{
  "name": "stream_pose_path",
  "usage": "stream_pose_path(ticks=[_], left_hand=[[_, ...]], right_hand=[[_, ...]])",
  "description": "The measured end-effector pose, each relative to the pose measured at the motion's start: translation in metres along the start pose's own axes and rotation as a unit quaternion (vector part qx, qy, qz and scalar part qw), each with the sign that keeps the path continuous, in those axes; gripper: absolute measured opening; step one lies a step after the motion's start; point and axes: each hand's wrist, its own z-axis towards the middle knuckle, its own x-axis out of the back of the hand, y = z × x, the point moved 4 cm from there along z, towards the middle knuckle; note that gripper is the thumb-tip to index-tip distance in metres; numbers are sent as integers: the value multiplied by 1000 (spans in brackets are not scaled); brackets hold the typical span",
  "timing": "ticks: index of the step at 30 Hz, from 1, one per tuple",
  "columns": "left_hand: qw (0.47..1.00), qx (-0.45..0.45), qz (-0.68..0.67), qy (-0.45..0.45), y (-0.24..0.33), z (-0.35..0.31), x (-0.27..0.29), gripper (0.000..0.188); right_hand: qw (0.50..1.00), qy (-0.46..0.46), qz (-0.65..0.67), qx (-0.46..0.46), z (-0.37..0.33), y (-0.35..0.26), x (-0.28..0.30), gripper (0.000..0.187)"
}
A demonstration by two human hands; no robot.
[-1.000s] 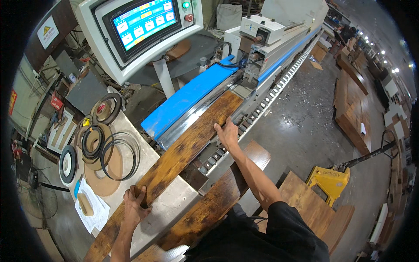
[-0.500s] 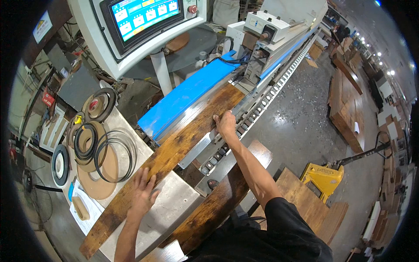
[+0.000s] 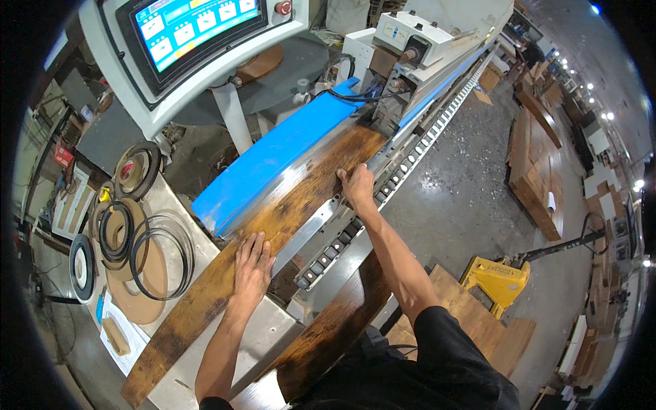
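Observation:
A long dark-streaked brown wooden board (image 3: 301,195) lies diagonally across a pale metal table and along a machine's guide strip. My left hand (image 3: 253,270) rests flat on the board's near half, fingers stretched out. Farther up, my right hand (image 3: 357,186) grips the board's right edge, its thumb on top and the other fingers curled and partly hidden. The far end of the board reaches the machine's feed area beside a blue cover (image 3: 280,154). A chain track of dark pads (image 3: 331,256) runs just right of the board.
Rolls of edge banding (image 3: 140,294) and a papers pile (image 3: 126,335) sit on the table (image 3: 184,372) at left. A control screen (image 3: 195,31) stands above. Another dark board (image 3: 335,321) is in front of me. A yellow pallet jack (image 3: 495,283) and stacked panels (image 3: 536,171) are at right.
My left hand has slid forward along the board, and its fingers now lie on it. The board has shifted slightly toward the machine. My right hand still holds its edge. The view has shifted a little.

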Motion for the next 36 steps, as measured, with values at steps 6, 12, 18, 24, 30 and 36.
stream_pose_path(ticks=[6, 12, 18, 24, 30, 36], left_hand=[[999, -26, -16, 15, 22, 51, -36, 52], [999, -36, 18, 23, 33, 97, -62, 41], [999, -24, -21, 19, 56, 158, -89, 40], [997, -49, 23, 48, 51, 84, -10, 50], [991, 69, 112, -16, -14, -75, 64, 55], [997, 17, 79, 15, -10, -49, 39, 49]], right_hand=[[990, -59, 81, -102, 44, 50, 9, 44], [949, -135, 250, -135, -13, 1, 44, 56], [924, -122, 351, -90, -57, -44, 55, 52], [961, -94, 249, -79, -17, -3, 28, 62], [965, -57, 243, -75, 24, 7, 36, 39], [920, -220, 312, -95, -67, -67, 78, 73]])
